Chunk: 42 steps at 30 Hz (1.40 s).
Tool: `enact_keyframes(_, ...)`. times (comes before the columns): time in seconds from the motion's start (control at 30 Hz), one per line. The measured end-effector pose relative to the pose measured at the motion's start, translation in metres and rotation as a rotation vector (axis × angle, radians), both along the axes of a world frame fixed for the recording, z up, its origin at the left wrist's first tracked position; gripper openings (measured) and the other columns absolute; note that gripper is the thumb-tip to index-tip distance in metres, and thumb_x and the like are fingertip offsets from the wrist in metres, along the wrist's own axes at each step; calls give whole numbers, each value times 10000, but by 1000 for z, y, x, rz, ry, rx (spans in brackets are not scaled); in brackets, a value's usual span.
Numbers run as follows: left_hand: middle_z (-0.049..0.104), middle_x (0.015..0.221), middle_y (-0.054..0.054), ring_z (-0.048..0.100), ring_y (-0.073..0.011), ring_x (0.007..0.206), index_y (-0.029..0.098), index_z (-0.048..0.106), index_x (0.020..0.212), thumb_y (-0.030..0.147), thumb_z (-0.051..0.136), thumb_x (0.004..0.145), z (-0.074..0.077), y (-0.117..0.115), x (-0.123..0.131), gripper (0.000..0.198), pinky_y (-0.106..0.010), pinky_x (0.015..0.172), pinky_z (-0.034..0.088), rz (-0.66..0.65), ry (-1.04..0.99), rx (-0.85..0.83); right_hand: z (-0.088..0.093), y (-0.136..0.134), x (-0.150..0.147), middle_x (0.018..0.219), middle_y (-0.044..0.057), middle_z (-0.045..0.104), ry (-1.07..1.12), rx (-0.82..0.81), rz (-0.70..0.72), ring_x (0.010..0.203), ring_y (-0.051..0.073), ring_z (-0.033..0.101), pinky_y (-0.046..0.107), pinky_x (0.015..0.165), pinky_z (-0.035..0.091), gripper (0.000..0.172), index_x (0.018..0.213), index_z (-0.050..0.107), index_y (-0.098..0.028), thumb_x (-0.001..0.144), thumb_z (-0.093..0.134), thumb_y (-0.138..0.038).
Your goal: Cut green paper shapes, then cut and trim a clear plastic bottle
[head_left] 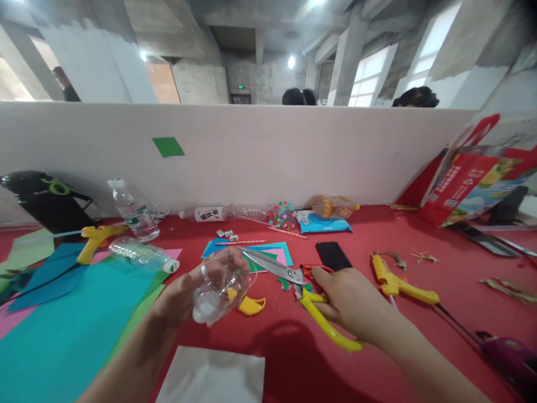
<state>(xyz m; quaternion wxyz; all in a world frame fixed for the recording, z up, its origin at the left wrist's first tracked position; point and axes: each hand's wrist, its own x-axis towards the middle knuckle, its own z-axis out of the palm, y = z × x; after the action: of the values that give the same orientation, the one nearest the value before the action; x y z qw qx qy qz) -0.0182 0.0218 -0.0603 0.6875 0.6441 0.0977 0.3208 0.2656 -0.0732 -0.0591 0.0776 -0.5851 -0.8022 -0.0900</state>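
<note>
My left hand [180, 294] is wrapped round the cut-off top of a clear plastic bottle [216, 294], its capped end tilted down toward me. My right hand [356, 302] grips scissors [272, 264] with yellow and orange-red handles. Their blades point left, with the tips by the bottle piece's open rim; whether they touch it I cannot tell. A yellow comb-like piece [252, 305] lies on the red table just right of the bottle piece. Small green and coloured scraps [285, 284] are partly hidden under the scissors.
A white square sheet [213, 375] lies in front of me. Coloured paper [79, 319], a lying bottle [142, 254] and a yellow glue gun [94, 240] are at left. Another glue gun [403, 285] and a phone [333, 256] lie at right. A white partition [251, 157] stands behind.
</note>
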Motion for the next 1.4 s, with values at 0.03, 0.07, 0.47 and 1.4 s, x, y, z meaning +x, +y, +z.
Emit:
enact_keyframes(0.03,629,1014,-114,619,-191,710,169,685,922,658,615,769,0,2,0,518,-292,597,508,3,3,-21,0,0,0,601,46,689,7,-16,-18,480,232,632,302,476,104,252,800,538,-199,906,589,-421)
enact_keyframes(0.07,619,1019,-96,625,-195,749,188,671,998,633,652,762,0,4,-1,504,-298,643,515,1,7,-62,1,0,-1,605,47,694,10,-28,-32,488,240,641,303,471,102,251,803,544,-199,914,579,-422)
enact_keyframes(0.47,645,885,-64,549,-154,625,195,679,1032,522,615,791,20,-12,11,412,-249,557,457,104,-56,-232,1,1,-3,573,64,698,-32,33,-65,483,287,669,312,476,69,230,860,577,-178,896,544,-403)
enact_keyframes(1.4,692,907,-65,560,-142,650,223,701,1069,541,674,756,15,-6,9,446,-221,568,481,136,-38,-217,2,3,-2,558,55,690,-53,15,-33,486,292,674,305,473,73,253,873,567,-163,871,627,-408)
